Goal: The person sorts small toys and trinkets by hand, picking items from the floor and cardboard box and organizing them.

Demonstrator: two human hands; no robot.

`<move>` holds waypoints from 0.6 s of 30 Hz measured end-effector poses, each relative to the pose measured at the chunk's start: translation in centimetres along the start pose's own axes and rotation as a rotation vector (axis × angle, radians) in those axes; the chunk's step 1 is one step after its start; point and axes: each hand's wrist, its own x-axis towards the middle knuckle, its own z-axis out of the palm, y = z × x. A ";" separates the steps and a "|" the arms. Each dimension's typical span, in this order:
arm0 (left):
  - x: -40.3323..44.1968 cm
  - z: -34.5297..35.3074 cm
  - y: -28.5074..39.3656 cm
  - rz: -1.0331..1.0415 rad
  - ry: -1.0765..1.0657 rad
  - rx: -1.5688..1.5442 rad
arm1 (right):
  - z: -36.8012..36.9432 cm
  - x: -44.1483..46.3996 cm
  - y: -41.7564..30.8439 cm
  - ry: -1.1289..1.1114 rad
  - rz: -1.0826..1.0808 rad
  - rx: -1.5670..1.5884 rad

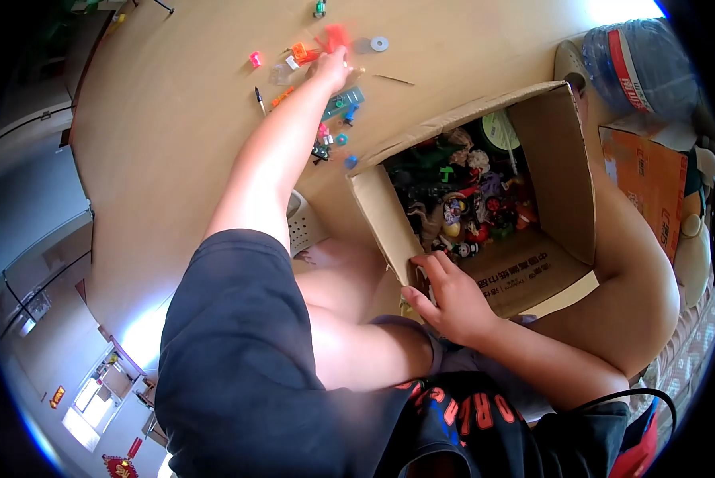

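Note:
My left hand (pixel 334 70) stretches out over the floor among small toys. A blurred red piece (pixel 337 37) is at its fingertips, and the fingers look closed on it; its kind cannot be made out. Near this hand lie an orange toy piece (pixel 299 51), a teal plastic tray (pixel 343 102) and a grey disc (pixel 380 44). My right hand (pixel 453 299) grips the near left edge of an open cardboard box (pixel 560 183), thumb outside and fingers over the rim. Many small toys and figures (pixel 477 207) are heaped inside, with a round pale green lid (pixel 498 130).
A large clear water bottle (pixel 648 68) lies at the upper right, above an orange carton (pixel 644 179). A pen-like stick (pixel 259 99) and a pink piece (pixel 255 59) are on the floor (pixel 174 119). A white perforated basket (pixel 300 227) stands beside my leg.

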 end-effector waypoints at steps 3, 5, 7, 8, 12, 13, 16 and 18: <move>0.1 0.5 -0.6 0.050 0.064 0.049 | 0.5 -0.3 0.1 0.045 -0.021 -0.035; -0.1 -0.1 -1.5 0.065 0.179 0.012 | 0.8 -0.5 0.1 0.052 -0.022 -0.044; -0.5 -2.7 -0.2 0.048 0.211 -0.080 | 1.1 -0.9 0.1 0.082 -0.027 -0.067; -0.2 -3.3 -0.1 0.088 0.314 -0.018 | 1.3 -1.2 0.1 0.095 -0.035 -0.086; -3.4 -9.8 4.3 0.205 0.385 -0.371 | 2.1 -3.7 0.9 0.110 -0.202 -0.284; -5.5 -12.6 7.0 0.232 0.460 -0.332 | 2.3 -4.5 1.1 0.115 -0.256 -0.356; -13.8 -19.2 16.0 0.256 0.309 -0.228 | 2.8 -6.4 1.7 0.017 -0.278 -0.911; -17.4 -20.1 19.1 0.418 0.239 -0.255 | 4.3 -7.1 2.9 0.019 -0.239 -1.171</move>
